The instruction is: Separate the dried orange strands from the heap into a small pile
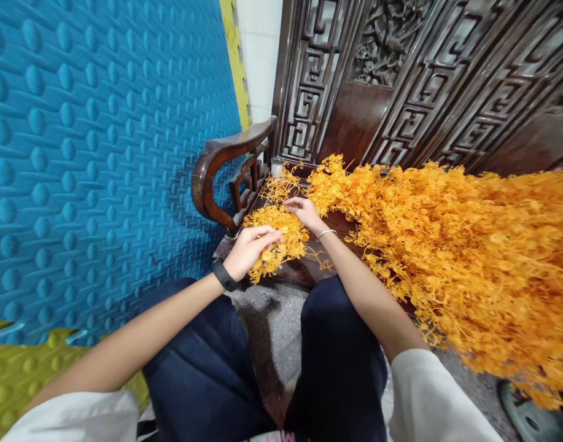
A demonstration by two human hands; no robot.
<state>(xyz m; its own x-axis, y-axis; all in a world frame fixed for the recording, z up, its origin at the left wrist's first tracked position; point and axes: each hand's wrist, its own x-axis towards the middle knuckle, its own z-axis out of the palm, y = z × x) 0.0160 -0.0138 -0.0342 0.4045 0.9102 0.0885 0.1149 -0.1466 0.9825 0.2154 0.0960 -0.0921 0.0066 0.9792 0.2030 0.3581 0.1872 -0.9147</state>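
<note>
A small heap of orange plastic sprigs (pixel 276 261) lies on the dark wooden seat (pixel 341 228) in front of me. Over its left side, my left hand (pixel 251 248) has thumb and fingertips drawn together at the orange pieces; what exactly sits between them is too small to make out. My right hand (pixel 304 212) hovers at the heap's upper edge, fingers stretched leftward and a little apart, with no piece plainly in them. Just beyond it is a looser tangle of sprigs (pixel 281 184). A few stray stems (pixel 322 258) lie below my right wrist.
A large mass of orange sprigs (pixel 484 245) spreads along the right. A curved wooden armrest (pixel 210 178) stands at the left, beside a blue foam mat (pixel 101 153). The carved wooden backrest (pixel 355 116) rises behind. A dark rounded object (pixel 530 411) is at the lower right.
</note>
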